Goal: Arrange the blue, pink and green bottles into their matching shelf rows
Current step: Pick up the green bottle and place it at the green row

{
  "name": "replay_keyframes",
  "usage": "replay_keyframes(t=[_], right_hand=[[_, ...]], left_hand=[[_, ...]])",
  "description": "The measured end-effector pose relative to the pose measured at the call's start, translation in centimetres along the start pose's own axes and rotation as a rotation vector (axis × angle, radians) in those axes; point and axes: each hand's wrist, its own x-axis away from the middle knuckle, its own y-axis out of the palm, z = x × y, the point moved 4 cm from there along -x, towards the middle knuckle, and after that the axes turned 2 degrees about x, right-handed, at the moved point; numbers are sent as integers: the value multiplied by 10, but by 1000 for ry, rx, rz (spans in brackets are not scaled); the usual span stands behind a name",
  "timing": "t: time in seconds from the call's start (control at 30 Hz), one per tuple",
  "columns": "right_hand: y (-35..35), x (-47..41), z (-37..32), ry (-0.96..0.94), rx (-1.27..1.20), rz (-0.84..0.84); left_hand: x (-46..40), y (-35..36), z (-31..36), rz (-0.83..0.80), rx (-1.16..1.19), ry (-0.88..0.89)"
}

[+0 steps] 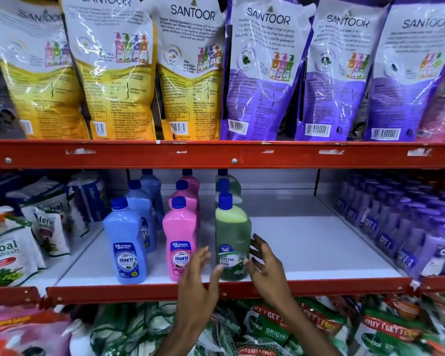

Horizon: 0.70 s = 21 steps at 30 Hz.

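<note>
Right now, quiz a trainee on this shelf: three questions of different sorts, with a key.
1. True or false: the front green bottle stands at the front edge of the white shelf, to the right of the front pink bottle.
2. Which hand has its thumb against the green bottle's label? A) left hand B) right hand C) neither
3. Fill in: counting left to right, the bottle rows run blue, ____, green, starting at the front blue bottle.

Key: 1 true; 2 A; 3 pink.
</note>
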Motion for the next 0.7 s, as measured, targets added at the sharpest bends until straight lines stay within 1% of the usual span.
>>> replay_keyframes(t=[0.07,0.1,0.13,0.17,0.27,0.33,0.43,0.6,0.7], right_hand=[[10,9,-2,3,39,91],[19,10,-5,11,55,107],[29,10,-7,14,64,124],[38,9,-9,13,74,155],[52,1,-17,30,123,284],[56,-2,-21,49,160,333],[58,-4,-20,65,205,360],[57,-5,-17,108,245,354],[57,-5,-17,102,263,354]], left_hand=[[9,-25,-4,192,-36,71],[9,-34,-10,274,-70,80],[6,-41,-17,313,-108,47],[0,-43,-24,311,-140,3],[-16,-39,-34,198,-189,-139],[-21,-36,-38,159,-197,-195],[-25,-36,-43,147,-206,-201],[-26,-37,-47,141,-194,-180],[-27,-38,-47,149,-187,-173]])
